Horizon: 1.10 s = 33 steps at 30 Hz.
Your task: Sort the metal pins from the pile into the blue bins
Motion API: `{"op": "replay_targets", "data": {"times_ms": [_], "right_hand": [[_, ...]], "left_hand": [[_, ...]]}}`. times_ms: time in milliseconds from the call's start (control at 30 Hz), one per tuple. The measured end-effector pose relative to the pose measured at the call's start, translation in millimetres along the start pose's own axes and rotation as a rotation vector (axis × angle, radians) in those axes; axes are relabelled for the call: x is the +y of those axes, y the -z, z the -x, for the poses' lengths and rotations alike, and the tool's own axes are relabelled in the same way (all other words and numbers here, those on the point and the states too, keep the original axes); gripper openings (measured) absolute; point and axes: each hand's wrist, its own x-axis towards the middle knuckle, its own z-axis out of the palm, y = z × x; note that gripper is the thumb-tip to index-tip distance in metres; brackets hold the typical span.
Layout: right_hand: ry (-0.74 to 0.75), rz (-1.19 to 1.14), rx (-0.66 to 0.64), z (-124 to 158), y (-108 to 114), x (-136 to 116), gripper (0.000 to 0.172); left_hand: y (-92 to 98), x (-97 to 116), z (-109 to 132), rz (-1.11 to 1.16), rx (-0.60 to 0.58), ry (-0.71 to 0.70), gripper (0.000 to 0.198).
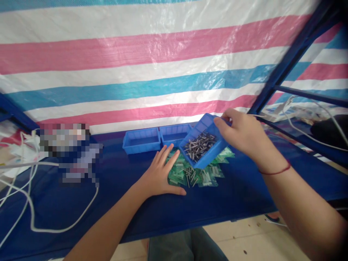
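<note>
I have the right hand (239,127) clamped on the upper rim of a rectangular blue plastic bin (209,156), thumb on the near side of the edge; the bin is tipped towards me over the pile, and I cannot tell whether its low corner touches anything below. A heap of short grey metal pins (199,145) lies inside it. My left hand (160,177) is well apart from the right, palm down with fingers and thumb spread, gripping nothing, at the left edge of a pile of small clear-and-green plastic bags (208,177). A few loose silvery metal pins (191,176) lie on and just in front of that pile, under the bin. Behind, two more blue bins stand side by side on the dark blue tabletop (217,206): the outer bin (143,148) and the inner bin (175,129), the latter partly hidden. White cables (51,230) loop across the left of the table, and a pink, white and blue striped plastic sheet (136,87) hangs behind everything.
</note>
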Motion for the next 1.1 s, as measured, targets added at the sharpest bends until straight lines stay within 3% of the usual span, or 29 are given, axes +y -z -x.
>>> {"op": "replay_targets", "data": {"times_ms": [167,433,900,1100], "right_hand": [[0.224,0.148,0.001,5,-4,-39,0.027],[0.341,0.253,-0.012,5,-1,-84,0.027],[0.414,0.308,-0.012,3,6,-93,0.025],[0.417,0.329,-0.048,0,8,-95,0.026]], "left_hand": [[-5.3,2,0,0.006,0.063,-0.051,0.118],[-9.2,5,2,0.04,0.074,-0.026,0.096],[-7.1,8,3,0.078,0.124,-0.007,0.085],[-4.1,9,2,0.066,0.111,-0.021,0.069]]}}
